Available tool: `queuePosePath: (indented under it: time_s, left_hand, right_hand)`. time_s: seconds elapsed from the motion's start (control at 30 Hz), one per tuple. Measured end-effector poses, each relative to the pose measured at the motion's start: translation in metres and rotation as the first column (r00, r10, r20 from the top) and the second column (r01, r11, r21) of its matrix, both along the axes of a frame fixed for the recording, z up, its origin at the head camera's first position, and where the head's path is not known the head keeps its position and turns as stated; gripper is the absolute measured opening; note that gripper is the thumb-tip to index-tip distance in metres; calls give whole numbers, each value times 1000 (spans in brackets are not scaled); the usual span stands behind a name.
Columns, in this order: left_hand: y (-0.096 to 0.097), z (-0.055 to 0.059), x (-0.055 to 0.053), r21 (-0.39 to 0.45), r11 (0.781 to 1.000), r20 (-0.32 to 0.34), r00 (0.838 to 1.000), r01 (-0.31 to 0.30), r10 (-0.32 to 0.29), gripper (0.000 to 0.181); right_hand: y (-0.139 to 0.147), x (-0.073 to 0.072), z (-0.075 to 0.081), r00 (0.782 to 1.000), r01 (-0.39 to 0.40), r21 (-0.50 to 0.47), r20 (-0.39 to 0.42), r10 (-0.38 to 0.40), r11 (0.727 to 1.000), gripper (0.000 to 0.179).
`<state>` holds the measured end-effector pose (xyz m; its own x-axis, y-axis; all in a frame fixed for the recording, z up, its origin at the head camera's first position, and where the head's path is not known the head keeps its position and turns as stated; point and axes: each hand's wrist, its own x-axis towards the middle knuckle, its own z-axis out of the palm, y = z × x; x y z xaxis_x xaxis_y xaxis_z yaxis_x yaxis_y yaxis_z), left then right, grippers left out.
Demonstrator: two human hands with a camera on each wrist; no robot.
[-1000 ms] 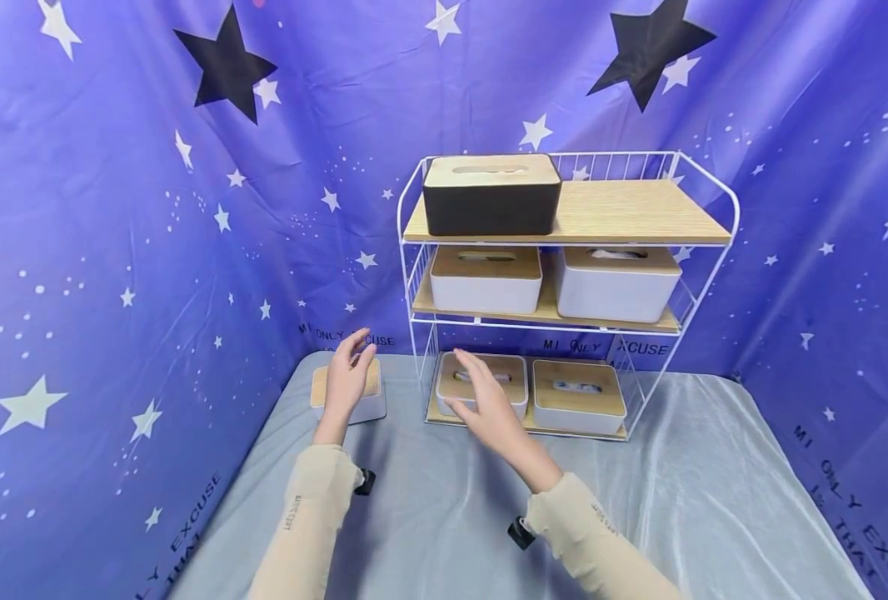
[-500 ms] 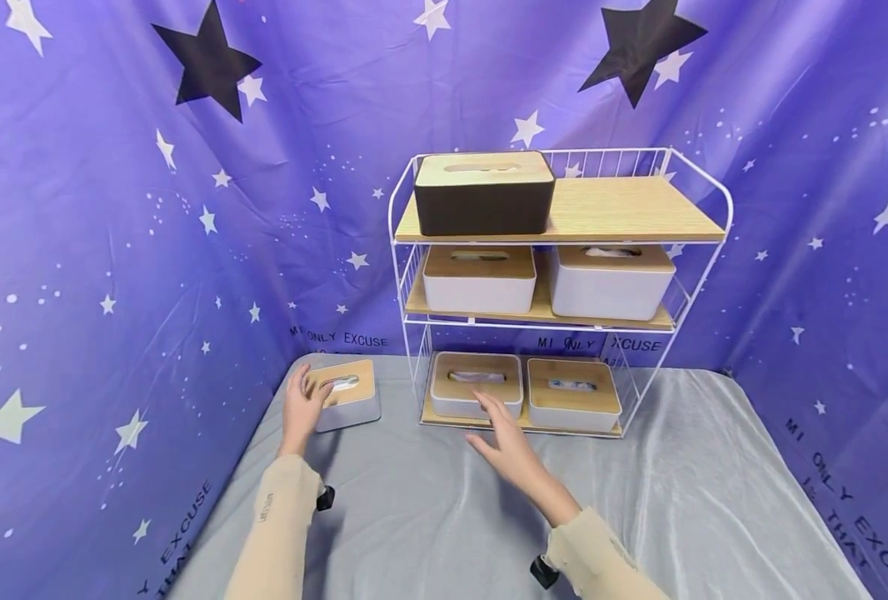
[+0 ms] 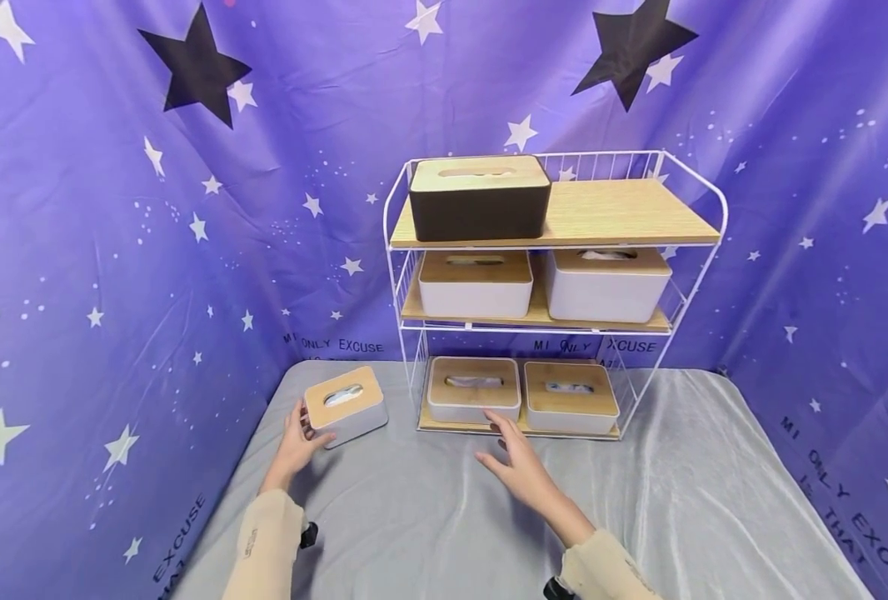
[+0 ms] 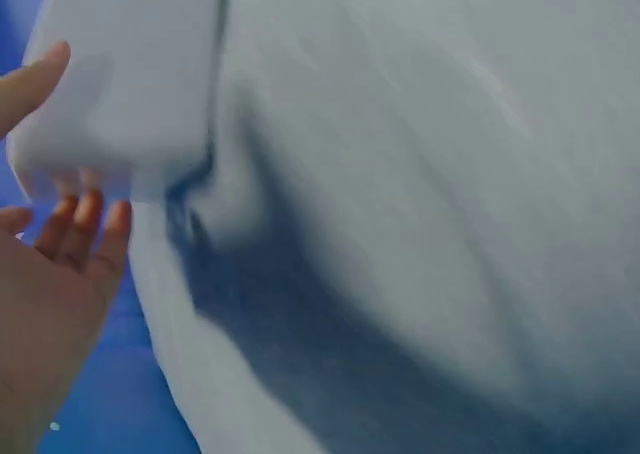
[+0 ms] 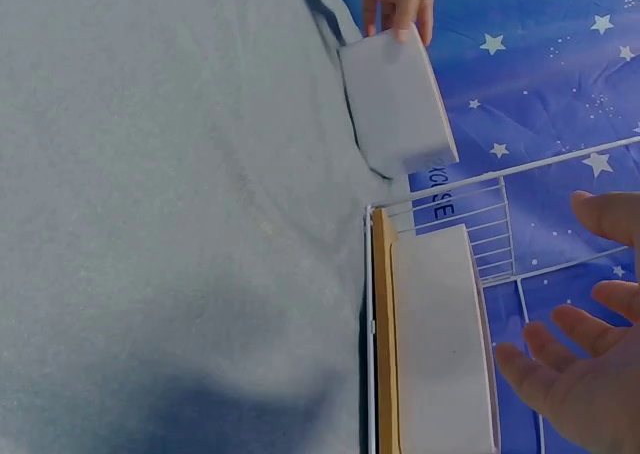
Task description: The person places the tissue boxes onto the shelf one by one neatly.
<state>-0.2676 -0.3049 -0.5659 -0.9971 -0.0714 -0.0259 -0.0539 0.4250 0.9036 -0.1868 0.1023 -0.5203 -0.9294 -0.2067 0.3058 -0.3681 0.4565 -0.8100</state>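
Observation:
A white tissue box (image 3: 346,404) with a light wooden lid and tissue in its slot sits at the left of the grey cloth, turned at an angle. My left hand (image 3: 296,443) holds its near left end, thumb on the front face and fingers curled at the side; the left wrist view shows the thumb (image 4: 45,79) over the white wall. My right hand (image 3: 522,467) hangs with spread, relaxed fingers in front of the shelf's bottom tier, holding nothing. Its index fingertip overlaps the front of the lower left tissue box (image 3: 474,412) in the head view.
A white wire rack with wooden shelves (image 3: 624,208) stands at the back. On top is a black tissue box (image 3: 480,212); the middle tier bears two white ones, and another white tissue box (image 3: 571,419) sits bottom right. A starry purple curtain (image 3: 114,250) surrounds the cloth.
My left hand has come down from over the tissue box to its left end and taken hold; the box has turned counterclockwise. My right hand has drawn back toward me and slightly right.

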Motion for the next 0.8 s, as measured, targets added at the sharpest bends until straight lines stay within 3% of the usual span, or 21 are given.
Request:
queuePosePath:
  time_s: [0.2, 0.33, 0.5, 0.6, 0.8]
  left_hand:
    - [1, -11, -7, -5, 998, -24, 998, 65, -65, 121]
    - [0, -20, -9, -12, 1000, -25, 999, 21, -22, 126]
    - [-2, -23, 6, -38, 998, 20, 998, -56, 57, 121]
    - [-3, -22, 17, -21, 998, 40, 997, -63, 64, 117]
    - [2, -13, 39, -14, 999, 16, 999, -33, 33, 114]
  right_hand:
    - [2, 6, 6, 1000, -1, -42, 15, 2, 999, 67]
    - [1, 11, 8, 998, -26, -55, 55, 29, 998, 66]
    - [3, 17, 7, 994, -45, -60, 95, 51, 997, 65]
    - [6, 17, 8, 995, -29, -63, 88, 34, 998, 64]
    - [8, 16, 13, 999, -35, -71, 30, 37, 997, 59]
